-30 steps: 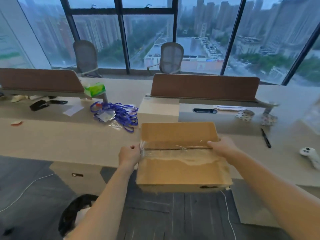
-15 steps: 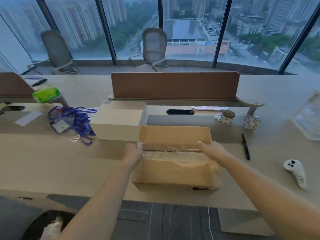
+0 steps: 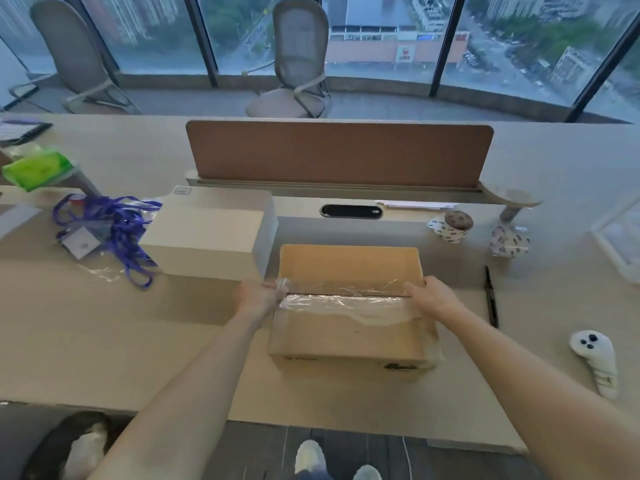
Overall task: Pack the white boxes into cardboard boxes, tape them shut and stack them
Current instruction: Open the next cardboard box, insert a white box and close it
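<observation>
Cardboard box [image 3: 349,337] sits on beige desk [image 3: 104,341] facing windows [image 3: 381,29]; left hand [image 3: 256,297] and right hand [image 3: 431,296] grip its sides.

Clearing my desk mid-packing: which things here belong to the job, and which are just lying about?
Job: brown cardboard box, clear tape over its seam, large white box.
Lying about: purple lanyards, green plastic packet, black pen, white handheld controller.

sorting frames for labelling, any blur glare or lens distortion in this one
Head view: the wide-angle lens splays the window frames outward; the purple lanyards and green pack at left look smeared; the clear tape across the cardboard box glints white; daylight is soft, shadows faint.
</observation>
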### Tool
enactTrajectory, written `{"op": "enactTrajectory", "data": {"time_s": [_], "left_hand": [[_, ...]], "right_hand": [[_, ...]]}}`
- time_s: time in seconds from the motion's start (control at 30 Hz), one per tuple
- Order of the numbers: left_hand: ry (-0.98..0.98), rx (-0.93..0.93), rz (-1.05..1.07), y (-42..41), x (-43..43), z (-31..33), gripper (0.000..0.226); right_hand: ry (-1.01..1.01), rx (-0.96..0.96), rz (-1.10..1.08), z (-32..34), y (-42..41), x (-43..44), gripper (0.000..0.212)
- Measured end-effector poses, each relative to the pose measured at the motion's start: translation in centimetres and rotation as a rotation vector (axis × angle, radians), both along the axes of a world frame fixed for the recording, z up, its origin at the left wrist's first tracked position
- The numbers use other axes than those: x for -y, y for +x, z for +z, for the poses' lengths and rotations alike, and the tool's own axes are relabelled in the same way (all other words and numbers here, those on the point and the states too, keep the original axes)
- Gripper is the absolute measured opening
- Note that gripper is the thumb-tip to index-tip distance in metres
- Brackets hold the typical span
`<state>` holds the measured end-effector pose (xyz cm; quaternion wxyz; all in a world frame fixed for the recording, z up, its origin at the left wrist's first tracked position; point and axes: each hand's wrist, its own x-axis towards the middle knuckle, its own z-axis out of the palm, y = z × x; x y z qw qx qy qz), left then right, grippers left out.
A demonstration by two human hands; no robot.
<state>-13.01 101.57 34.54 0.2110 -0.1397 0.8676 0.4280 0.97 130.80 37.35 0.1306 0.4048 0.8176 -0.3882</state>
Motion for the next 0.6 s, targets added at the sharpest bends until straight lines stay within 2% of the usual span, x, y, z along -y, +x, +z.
{"op": "enactTrajectory", "data": {"time_s": [0.1,0.17,0.27,0.4,0.5,0.6], "left_hand": [[-0.014,-0.051,-0.129,-0.1,0.6,1.5,0.012],[-0.129,-0.093,-0.240,0.0,0.3,2.2,0.020],[-0.131,-0.114,-0.232,0.0,0.1,3.0,0.020],[0.264,0.002,-0.023,-1.2,0.4,4.0,0.016],[0.545,0.241,0.008,-2.7,0.3,4.8,0.027],[0.683,0.354,0.056,-3.9,-1.0,6.0,0.037]], "right_hand": [[0.058,0.063,0.025,1.4,-0.8,0.5,0.042],[0.096,0.075,0.008,1.9,-1.2,0.7,0.034],[0.068,0.040,-0.072,2.0,-1.7,0.1,0.030],[-0.104,-0.089,-0.231,3.3,-3.2,-2.1,0.024],[-0.184,-0.133,-0.216,4.9,-4.4,-3.7,0.018],[-0.313,-0.120,-0.201,6.2,-4.8,-4.8,0.025]]}}
